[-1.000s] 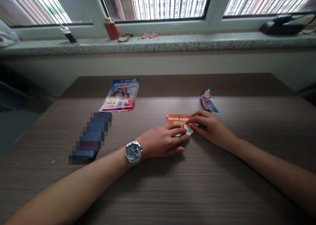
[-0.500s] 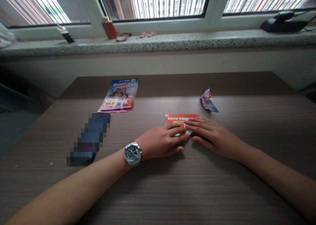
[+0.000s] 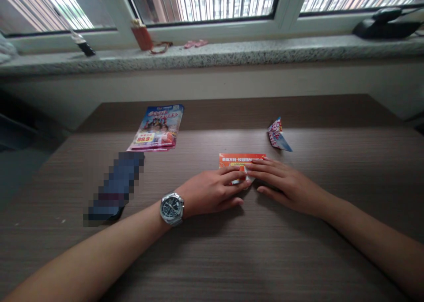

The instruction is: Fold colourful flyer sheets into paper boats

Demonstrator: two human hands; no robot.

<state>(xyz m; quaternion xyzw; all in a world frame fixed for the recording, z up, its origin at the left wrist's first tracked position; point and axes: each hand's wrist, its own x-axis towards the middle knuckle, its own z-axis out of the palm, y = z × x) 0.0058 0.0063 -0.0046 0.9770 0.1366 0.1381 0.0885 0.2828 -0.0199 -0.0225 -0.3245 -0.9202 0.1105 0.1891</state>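
Observation:
An orange printed leaflet with white lettering lies on the brown table, its near part folded so that white paper shows. My left hand, with a silver watch on the wrist, rests on the leaflet's near left part with its fingers extended. From the right, my right hand lies flat with stretched fingers over the leaflet's right side. The fingertips of both hands come close together above the folded part and hide some of it.
A stack of colourful leaflets lies at the back left, with a blurred dark phone-like object nearer. A folded paper piece stands at the back right. Behind the table runs a stone windowsill with small items.
Both hands keep nearly the same pose on the leaflet; my left hand has shifted slightly left, and a little more of the folded part shows between them. The whole view has moved slightly.

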